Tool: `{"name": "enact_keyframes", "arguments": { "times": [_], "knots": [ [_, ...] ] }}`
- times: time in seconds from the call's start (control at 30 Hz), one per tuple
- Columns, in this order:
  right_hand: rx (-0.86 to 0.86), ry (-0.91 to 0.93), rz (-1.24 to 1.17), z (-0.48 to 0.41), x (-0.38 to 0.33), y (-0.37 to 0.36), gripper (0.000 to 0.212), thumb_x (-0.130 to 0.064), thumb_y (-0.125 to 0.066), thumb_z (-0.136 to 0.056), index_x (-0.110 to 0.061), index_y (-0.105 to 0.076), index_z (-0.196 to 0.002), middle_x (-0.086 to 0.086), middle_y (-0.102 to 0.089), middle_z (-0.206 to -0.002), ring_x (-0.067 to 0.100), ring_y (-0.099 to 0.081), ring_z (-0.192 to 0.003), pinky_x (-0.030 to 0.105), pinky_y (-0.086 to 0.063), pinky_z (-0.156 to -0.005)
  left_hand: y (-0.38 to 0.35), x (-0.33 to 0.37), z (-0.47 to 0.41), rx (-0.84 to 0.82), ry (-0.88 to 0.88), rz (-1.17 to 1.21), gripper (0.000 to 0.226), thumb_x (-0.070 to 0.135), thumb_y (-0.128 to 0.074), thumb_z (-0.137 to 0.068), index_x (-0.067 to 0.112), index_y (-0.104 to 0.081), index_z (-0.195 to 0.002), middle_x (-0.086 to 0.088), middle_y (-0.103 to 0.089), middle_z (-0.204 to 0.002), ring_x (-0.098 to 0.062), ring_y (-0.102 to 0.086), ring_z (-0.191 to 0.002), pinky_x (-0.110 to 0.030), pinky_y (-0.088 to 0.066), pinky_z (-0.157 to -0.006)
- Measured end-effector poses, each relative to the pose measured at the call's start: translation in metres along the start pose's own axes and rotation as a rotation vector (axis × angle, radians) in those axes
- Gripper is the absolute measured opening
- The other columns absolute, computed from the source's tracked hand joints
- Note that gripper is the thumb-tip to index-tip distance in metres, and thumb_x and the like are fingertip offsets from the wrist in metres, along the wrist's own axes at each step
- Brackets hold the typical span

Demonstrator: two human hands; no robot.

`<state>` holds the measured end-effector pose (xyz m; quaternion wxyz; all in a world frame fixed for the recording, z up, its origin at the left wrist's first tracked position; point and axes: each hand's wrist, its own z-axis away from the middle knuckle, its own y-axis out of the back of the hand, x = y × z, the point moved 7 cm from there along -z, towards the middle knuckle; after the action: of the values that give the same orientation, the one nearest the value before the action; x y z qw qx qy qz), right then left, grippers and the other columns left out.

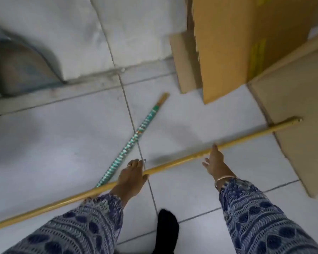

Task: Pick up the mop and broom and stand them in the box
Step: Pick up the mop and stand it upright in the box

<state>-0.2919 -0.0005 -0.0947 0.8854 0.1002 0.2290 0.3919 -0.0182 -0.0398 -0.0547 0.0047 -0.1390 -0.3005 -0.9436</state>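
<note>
Yellow wooden handle (173, 163): long, slanting from near left up to far right, tip beside the box flap. Left hand (131, 177): laid over this handle, fingers curled on it. Green-patterned handle (134, 139): flat on the tiled floor (53, 143), passing under the yellow one. Right hand (216, 160): fingers spread, touching the yellow handle, not closed. Cardboard box (237, 48): far right, flaps open. Mop and broom heads out of view.
</note>
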Motion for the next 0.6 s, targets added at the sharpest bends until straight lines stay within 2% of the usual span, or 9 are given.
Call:
{"name": "enact_keyframes", "arguments": {
  "times": [0.07, 0.13, 0.17, 0.23, 0.3, 0.43, 0.5, 0.6],
  "knots": [
    [-0.012, -0.063, -0.066, -0.016, 0.017, -0.013, 0.066, -0.049, -0.036, -0.093, -0.008, -0.027, -0.144, 0.016, -0.038, -0.147, 0.033, -0.047, -0.126, 0.044, -0.041, -0.099, -0.016, -0.002, -0.023, -0.008, 0.029, -0.016, 0.054, 0.032, -0.042, -0.094, 0.008, -0.027, -0.14, -0.013, -0.042, -0.141, -0.029, -0.039, -0.131, -0.042, -0.038, -0.105],
    [-0.096, -0.066, -0.148, -0.028, 0.026, -0.03, 0.062, -0.046, -0.041, -0.092, -0.004, -0.035, -0.138, 0.018, -0.053, -0.127, 0.03, -0.058, -0.1, 0.044, -0.046, -0.09, -0.03, -0.006, -0.039, -0.069, 0.065, -0.013, 0.051, 0.035, -0.04, -0.095, 0.008, -0.033, -0.136, -0.015, -0.051, -0.133, -0.032, -0.048, -0.121, -0.043, -0.04, -0.1],
    [-0.124, -0.063, -0.172, -0.031, 0.033, -0.037, 0.057, -0.045, -0.044, -0.091, -0.003, -0.044, -0.13, 0.016, -0.058, -0.109, 0.026, -0.058, -0.085, 0.043, -0.048, -0.086, -0.042, -0.01, -0.046, -0.107, 0.079, 0.005, 0.049, 0.037, -0.039, -0.095, 0.008, -0.036, -0.133, -0.016, -0.054, -0.129, -0.034, -0.052, -0.118, -0.043, -0.041, -0.098],
    [-0.095, -0.051, -0.2, -0.035, 0.038, -0.04, 0.037, -0.042, -0.051, -0.09, -0.006, -0.053, -0.098, 0.009, -0.056, -0.081, 0.021, -0.052, -0.07, 0.044, -0.048, -0.087, -0.058, -0.014, -0.05, -0.148, 0.089, 0.052, 0.045, 0.04, -0.039, -0.094, 0.007, -0.043, -0.125, -0.015, -0.058, -0.123, -0.034, -0.055, -0.113, -0.043, -0.043, -0.093],
    [-0.077, -0.032, -0.241, -0.03, 0.032, -0.042, 0.031, -0.039, -0.055, -0.088, -0.011, -0.048, -0.076, 0.006, -0.053, -0.073, 0.019, -0.052, -0.066, 0.043, -0.047, -0.086, -0.055, -0.016, -0.049, -0.106, 0.067, 0.025, 0.042, 0.041, -0.037, -0.095, 0.007, -0.047, -0.118, -0.015, -0.06, -0.119, -0.033, -0.056, -0.109, -0.043, -0.043, -0.09],
    [-0.098, -0.032, -0.436, 0.011, 0.017, -0.034, 0.031, -0.034, -0.06, -0.086, -0.013, -0.048, -0.066, 0.002, -0.052, -0.064, 0.017, -0.051, -0.059, 0.034, -0.05, -0.072, -0.02, -0.008, -0.016, -0.015, -0.012, -0.013, 0.042, 0.044, -0.035, -0.095, 0.006, -0.05, -0.106, -0.015, -0.064, -0.107, -0.034, -0.059, -0.1, -0.042, -0.044, -0.082],
    [-0.182, -0.018, -0.535, 0.043, -0.001, -0.033, 0.035, -0.033, -0.06, -0.086, -0.015, -0.046, -0.06, 0.0, -0.052, -0.051, 0.014, -0.051, -0.049, 0.03, -0.05, -0.06, 0.005, -0.005, 0.008, 0.001, -0.041, 0.007, 0.044, 0.046, -0.035, -0.094, 0.006, -0.05, -0.101, -0.016, -0.065, -0.103, -0.035, -0.06, -0.095, -0.042, -0.045, -0.078],
    [-0.301, 0.048, -0.594, 0.113, -0.039, -0.033, 0.036, -0.031, -0.057, -0.088, -0.017, -0.044, -0.057, -0.004, -0.052, -0.038, 0.009, -0.052, -0.036, 0.025, -0.048, -0.057, 0.052, -0.003, 0.05, 0.011, -0.05, 0.074, 0.038, 0.047, -0.035, -0.094, 0.01, -0.046, -0.091, -0.015, -0.064, -0.097, -0.034, -0.062, -0.089, -0.041, -0.045, -0.074]
  ]
}}
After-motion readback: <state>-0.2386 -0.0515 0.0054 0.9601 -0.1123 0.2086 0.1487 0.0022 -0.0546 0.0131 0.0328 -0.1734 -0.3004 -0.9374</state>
